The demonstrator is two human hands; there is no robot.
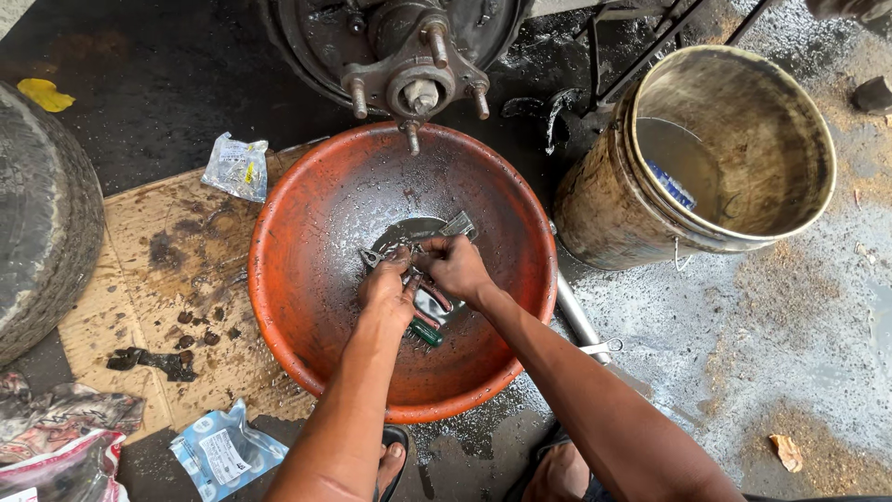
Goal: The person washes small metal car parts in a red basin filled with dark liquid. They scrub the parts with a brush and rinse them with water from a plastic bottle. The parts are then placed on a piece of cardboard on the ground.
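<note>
Both hands meet low in the orange basin (307, 307); left hand (386, 293) and right hand (455, 267) grip small metal parts (437, 232) over dark liquid; wheel hub (415, 70) above; bucket (613, 200) right.

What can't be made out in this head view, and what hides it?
- The small metal part worked over the round orange plastic basin: mostly covered by the left hand and right hand, so its kind is unclear.
- Both hands' grip: fingers overlap, cannot tell.
- The rusty wheel hub: cut by the top edge.
- The blue item in the dirty plastic bucket: too small.
</note>
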